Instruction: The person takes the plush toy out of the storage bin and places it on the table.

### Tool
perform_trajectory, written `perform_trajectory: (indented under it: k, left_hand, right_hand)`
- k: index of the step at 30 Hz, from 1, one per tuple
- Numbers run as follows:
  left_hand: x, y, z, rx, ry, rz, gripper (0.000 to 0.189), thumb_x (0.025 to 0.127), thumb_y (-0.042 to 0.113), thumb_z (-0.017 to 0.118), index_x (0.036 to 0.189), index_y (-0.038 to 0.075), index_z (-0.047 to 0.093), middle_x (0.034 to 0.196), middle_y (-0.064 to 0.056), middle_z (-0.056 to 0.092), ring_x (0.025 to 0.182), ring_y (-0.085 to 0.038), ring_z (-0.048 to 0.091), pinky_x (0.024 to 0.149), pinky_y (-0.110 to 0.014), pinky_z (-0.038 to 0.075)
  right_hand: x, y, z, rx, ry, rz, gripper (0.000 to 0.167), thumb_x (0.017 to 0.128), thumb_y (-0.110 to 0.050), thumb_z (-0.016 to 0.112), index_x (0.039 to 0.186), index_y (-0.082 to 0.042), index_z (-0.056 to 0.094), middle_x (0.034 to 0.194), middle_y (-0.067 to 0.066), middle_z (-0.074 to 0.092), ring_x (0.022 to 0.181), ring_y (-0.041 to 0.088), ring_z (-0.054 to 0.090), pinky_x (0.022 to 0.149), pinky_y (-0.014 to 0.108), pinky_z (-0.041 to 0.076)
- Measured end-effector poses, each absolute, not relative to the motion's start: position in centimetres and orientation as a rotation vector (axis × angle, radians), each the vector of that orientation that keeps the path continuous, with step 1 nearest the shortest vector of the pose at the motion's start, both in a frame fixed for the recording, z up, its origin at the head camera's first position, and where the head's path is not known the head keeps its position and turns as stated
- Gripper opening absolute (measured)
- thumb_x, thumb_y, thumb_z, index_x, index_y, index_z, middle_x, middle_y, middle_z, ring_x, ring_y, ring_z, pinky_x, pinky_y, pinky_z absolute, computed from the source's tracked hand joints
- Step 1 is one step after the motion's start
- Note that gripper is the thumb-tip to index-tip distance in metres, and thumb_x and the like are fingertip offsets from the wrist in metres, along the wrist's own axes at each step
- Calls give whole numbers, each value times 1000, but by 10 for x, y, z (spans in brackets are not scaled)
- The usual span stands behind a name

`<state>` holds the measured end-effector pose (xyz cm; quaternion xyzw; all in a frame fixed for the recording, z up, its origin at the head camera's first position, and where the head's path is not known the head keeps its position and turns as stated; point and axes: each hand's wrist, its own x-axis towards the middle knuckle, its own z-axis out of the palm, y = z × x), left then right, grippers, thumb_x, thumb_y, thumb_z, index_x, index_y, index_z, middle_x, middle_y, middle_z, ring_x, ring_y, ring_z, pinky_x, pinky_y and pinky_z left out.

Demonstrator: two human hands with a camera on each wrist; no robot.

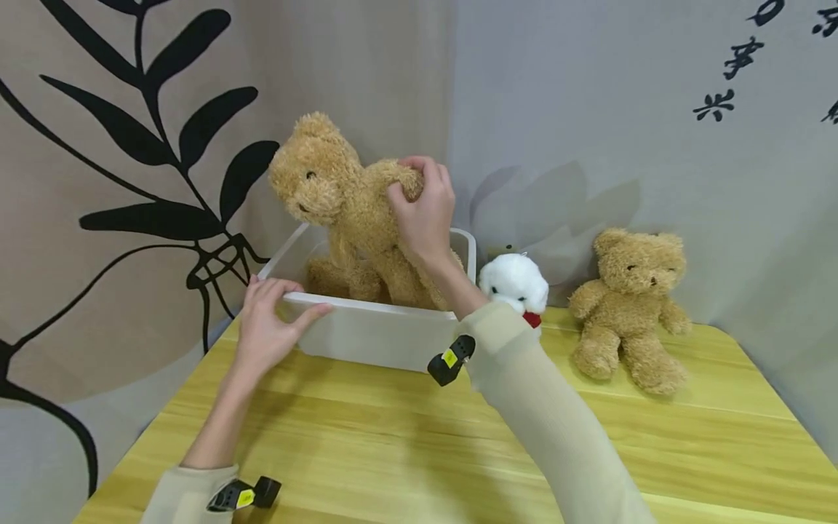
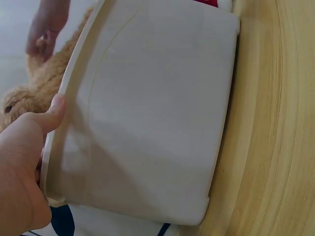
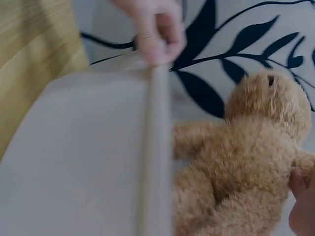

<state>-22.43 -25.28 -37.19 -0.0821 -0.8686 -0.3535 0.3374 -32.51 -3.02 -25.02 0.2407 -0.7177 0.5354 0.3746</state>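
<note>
A tan teddy bear (image 1: 369, 200) leans leftward with its head and chest above the rim of a white plastic bin (image 1: 373, 336). My right hand (image 1: 427, 211) pinches the bear's raised arm between thumb and fingers. More tan fur shows low inside the bin; I cannot tell whether it belongs to this bear. At the bin's front left corner, my left hand (image 1: 270, 324) grips the rim, its thumb (image 2: 55, 110) on the outer side. In the right wrist view the bear's body (image 3: 241, 162) lies just beyond the bin wall (image 3: 88, 157).
Right of the bin sits a white plush dog (image 1: 513, 280) with a red piece at its neck. Farther right, another tan teddy bear (image 1: 631, 306) sits against the wall. The wooden table (image 1: 366, 437) extends in front; a grey wall (image 1: 556, 87) stands behind.
</note>
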Motion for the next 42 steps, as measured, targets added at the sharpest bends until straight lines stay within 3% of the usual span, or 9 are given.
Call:
perform_trajectory:
  k: [5,13,19,22,25,28,31,34,42]
  left_hand:
    - [-225,-252,-374,-213,-2278,-941,46,79,28,88,103,-3,64,108,-20,66,120,-42,51,126,-45,4]
    - [-225,-254,-373,-236,-2257,-913,43,77,25,89,101,-1,64,106,-19,65,113,-40,54,126,-48,5]
    - [-224,-255,-371,-242,-2254,-903,44,78,27,88,102,-2,64,105,-19,66,114,-40,54,125,-49,5]
    - [-224,-256,-372,-242,-2253,-904,44,78,27,88,103,-2,65,106,-20,66,114,-41,54,126,-48,5]
    - [-225,-256,-374,-248,-2252,-908,44,78,27,88,103,-2,65,106,-20,65,113,-40,54,126,-47,4]
    - [-226,-255,-375,-249,-2249,-909,44,78,26,88,103,-2,65,105,-19,65,112,-40,55,126,-47,4]
    - [-227,-254,-376,-246,-2258,-913,45,78,26,88,103,-3,65,106,-19,66,112,-40,56,126,-48,4]
    - [-227,-253,-376,-242,-2270,-912,45,79,27,88,104,-2,65,106,-18,66,112,-39,56,125,-50,5]
    - [-225,-256,-374,-246,-2267,-905,42,78,25,89,101,0,65,105,-18,66,111,-38,56,126,-47,5]
  right_hand:
    - [-327,-20,-249,506,-1857,1504,26,88,-4,60,114,0,61,115,13,60,92,23,49,82,30,44]
    - [-340,20,-291,429,-2563,1145,24,95,-18,65,112,-7,52,112,14,52,93,28,50,75,40,48]
    - [-352,37,-291,499,-2653,1114,48,94,-21,61,141,-16,53,135,20,51,111,31,47,85,46,46]
    - [-352,34,-289,545,-2708,1079,55,96,-34,60,145,-11,50,142,19,48,123,32,48,96,46,47]
    - [-349,25,-290,495,-2748,1018,72,92,-55,64,141,-5,45,133,17,56,114,32,58,92,45,53]
    - [-346,15,-293,406,-2776,972,88,81,-68,72,134,-6,41,111,15,62,87,29,64,70,39,56]
    - [-344,8,-295,356,-2766,1034,89,75,-63,81,131,-8,38,100,14,61,73,25,61,59,35,54]
    - [-344,5,-296,363,-2747,1118,88,76,-52,86,134,-8,36,102,15,61,72,24,60,58,34,53]
    - [-342,4,-294,446,-2761,1090,90,81,-31,83,152,-1,35,86,9,66,60,18,58,61,33,51]
